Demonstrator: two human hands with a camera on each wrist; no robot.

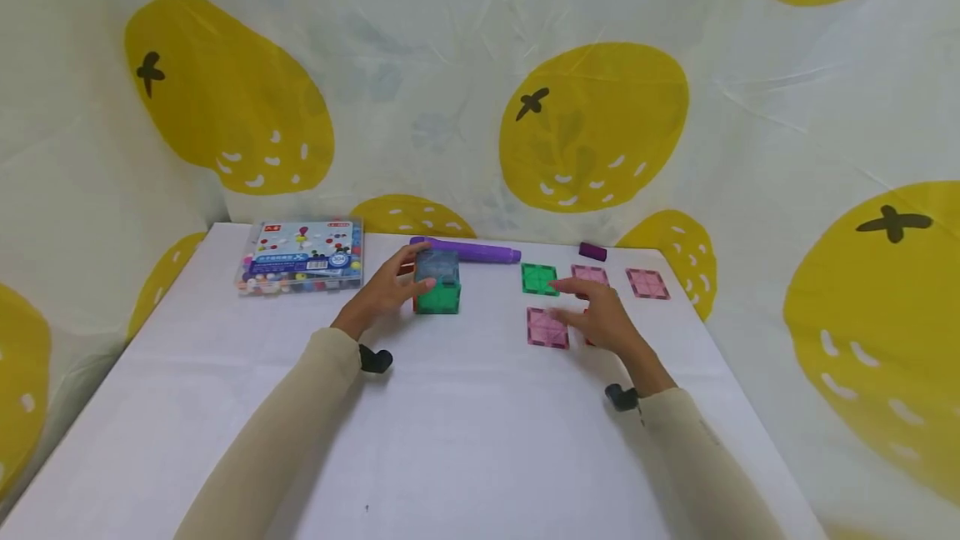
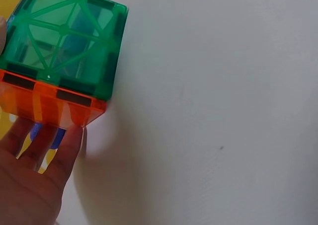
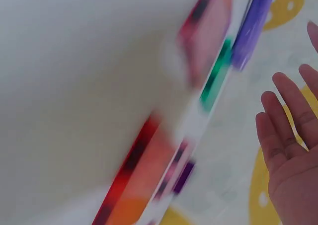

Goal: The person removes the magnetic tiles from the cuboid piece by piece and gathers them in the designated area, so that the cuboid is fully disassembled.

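Tile cube (image 1: 437, 299): brace lightly with grasping left hand (image 1: 382, 292); relaxed, empty right hand (image 1: 606, 319) hovers at cube's 3 o'clock

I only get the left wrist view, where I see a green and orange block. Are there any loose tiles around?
Observer: Yes, the head view shows a green tile lying flat to the right of the block.
Visitor: Is another tile close to it?
Observer: A pink tile lies on its near side, toward the person.
Visitor: What about the table's far edge?
Observer: A small dark purple piece lies near it, further right than the green tile.
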